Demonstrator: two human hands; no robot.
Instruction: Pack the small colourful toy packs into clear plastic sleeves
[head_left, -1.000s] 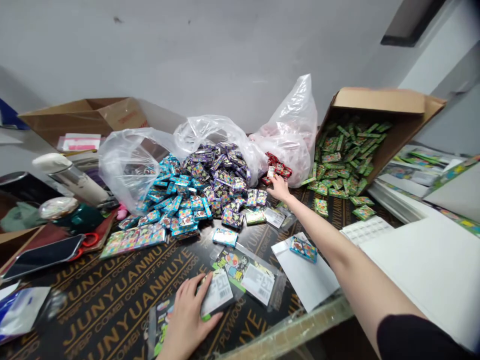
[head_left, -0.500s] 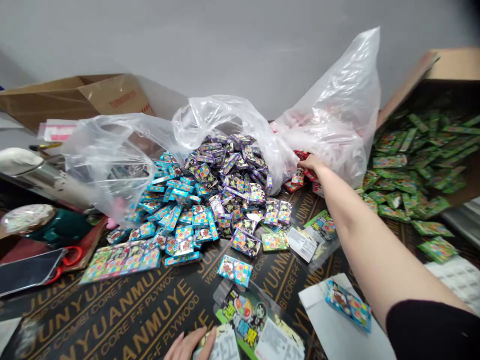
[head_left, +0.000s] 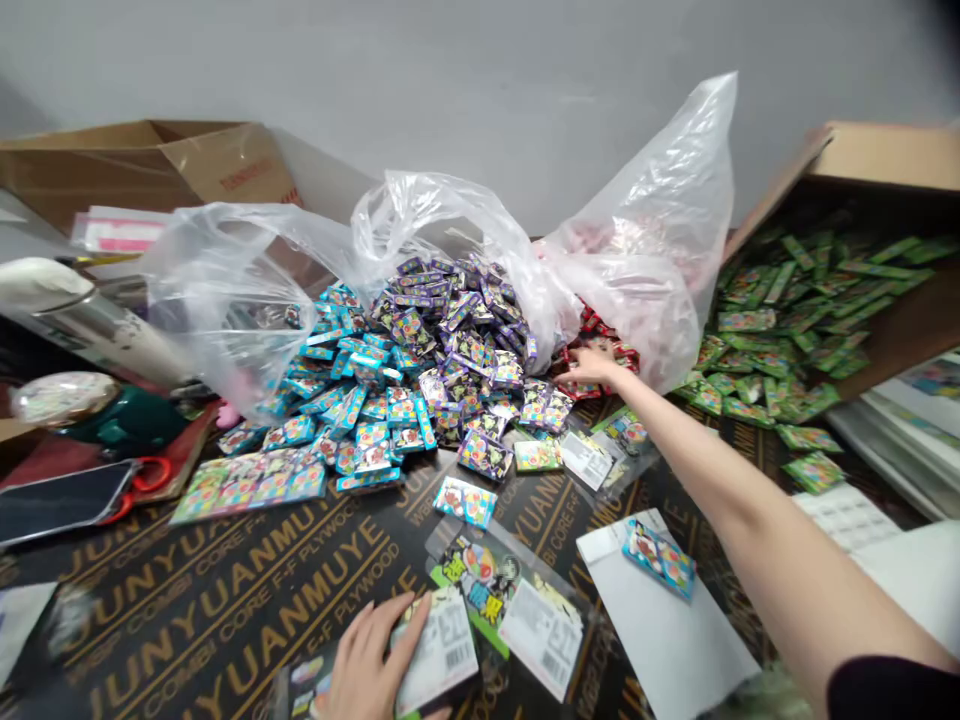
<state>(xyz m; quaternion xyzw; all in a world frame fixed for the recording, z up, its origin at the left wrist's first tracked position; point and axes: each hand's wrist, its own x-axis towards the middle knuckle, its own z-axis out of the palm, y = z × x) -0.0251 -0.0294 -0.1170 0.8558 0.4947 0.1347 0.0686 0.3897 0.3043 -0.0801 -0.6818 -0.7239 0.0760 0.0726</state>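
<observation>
My right hand (head_left: 589,364) reaches to the mouth of the right-hand plastic bag (head_left: 652,290), its fingers spread over small red packets (head_left: 600,325). No packet shows clearly in its fingers. My left hand (head_left: 371,660) lies with fingers apart on a clear pouch with a white barcode label (head_left: 442,640) at the bottom edge. Beside it lies another printed pouch (head_left: 544,630) with a white label. A single blue packet (head_left: 465,501) rests just above that pouch. Purple packets (head_left: 457,310) and blue packets (head_left: 367,385) spill from two plastic bags.
Green packets (head_left: 802,330) spill from a tipped carton (head_left: 892,155) at right. A blue packet (head_left: 658,556) lies on a white sheet (head_left: 660,640). At left are a phone (head_left: 67,503), red scissors (head_left: 150,475), a green-bodied jar (head_left: 112,430) and a strip of packets (head_left: 251,482).
My right hand has moved a little left and down over the red packets, its fingers now spread. More of my left hand and its pouch shows. The view has shifted.
</observation>
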